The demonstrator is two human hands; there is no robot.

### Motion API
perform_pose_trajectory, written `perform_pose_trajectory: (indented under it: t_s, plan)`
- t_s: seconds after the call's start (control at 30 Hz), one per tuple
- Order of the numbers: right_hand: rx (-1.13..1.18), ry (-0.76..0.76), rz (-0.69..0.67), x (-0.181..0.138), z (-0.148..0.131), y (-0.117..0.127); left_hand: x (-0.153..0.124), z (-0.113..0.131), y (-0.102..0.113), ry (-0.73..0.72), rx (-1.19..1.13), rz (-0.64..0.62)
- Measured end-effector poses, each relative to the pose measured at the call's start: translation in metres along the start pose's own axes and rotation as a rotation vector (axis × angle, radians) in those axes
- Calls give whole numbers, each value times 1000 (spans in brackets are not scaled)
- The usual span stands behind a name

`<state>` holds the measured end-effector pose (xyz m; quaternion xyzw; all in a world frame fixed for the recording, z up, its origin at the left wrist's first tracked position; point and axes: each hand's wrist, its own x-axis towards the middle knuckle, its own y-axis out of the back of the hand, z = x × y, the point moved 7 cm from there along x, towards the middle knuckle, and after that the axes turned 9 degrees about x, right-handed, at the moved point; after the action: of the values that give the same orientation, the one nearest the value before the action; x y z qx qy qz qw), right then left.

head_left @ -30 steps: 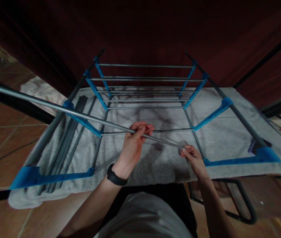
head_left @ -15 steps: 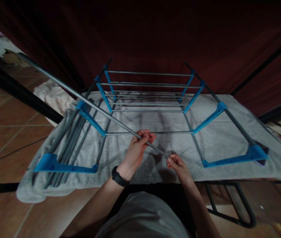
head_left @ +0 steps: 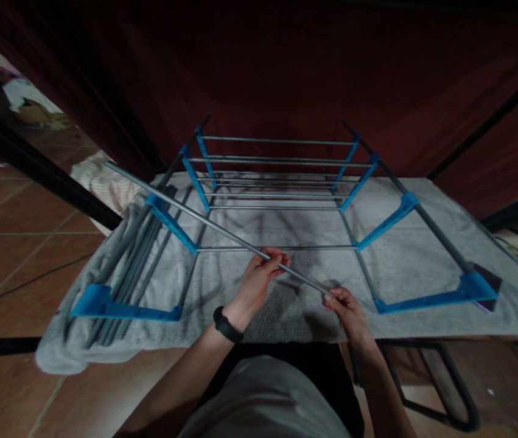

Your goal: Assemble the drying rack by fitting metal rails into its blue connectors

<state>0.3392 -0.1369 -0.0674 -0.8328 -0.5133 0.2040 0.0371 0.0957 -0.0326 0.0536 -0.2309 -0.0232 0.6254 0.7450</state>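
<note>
A thin grey metal rod (head_left: 213, 225) slants from the upper left down to the right, above the near part of a rack frame. My left hand (head_left: 261, 274) is closed on it around its lower half, thumb on top. At the rod's lower right end, my right hand (head_left: 346, 307) pinches it between thumb and fingers. The rack frame has grey side tubes (head_left: 441, 237) and blue plastic brackets (head_left: 386, 225), with several thin crossbars (head_left: 277, 208) joining the two sides. Its near brackets, a left blue bracket (head_left: 126, 310) and a right blue bracket (head_left: 441, 298), have no bar between them.
Several loose grey tubes (head_left: 142, 261) lie at the left on a grey towel (head_left: 259, 316) covering the table. A dark flat object (head_left: 487, 286) lies under the right near bracket. Behind hangs a dark red curtain (head_left: 277, 67). A black metal frame (head_left: 450, 377) stands below right.
The rod has shifted right and its far end has swung lower and nearer. Both hands moved slightly right with it, still gripping. The view tilted a little.
</note>
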Motion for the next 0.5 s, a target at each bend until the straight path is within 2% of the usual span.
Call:
perform_pose_trajectory:
  t_s: [0.13,0.27,0.5]
  plan:
    - [188,-66,66,0,-3,7,2,-5,-7,19,19,-38]
    - [299,-80,117,0,-7,1,5,-10,-17,11,29,-44]
    - [226,-164,58,2,5,-21,7,-24,-28,29,75,-69]
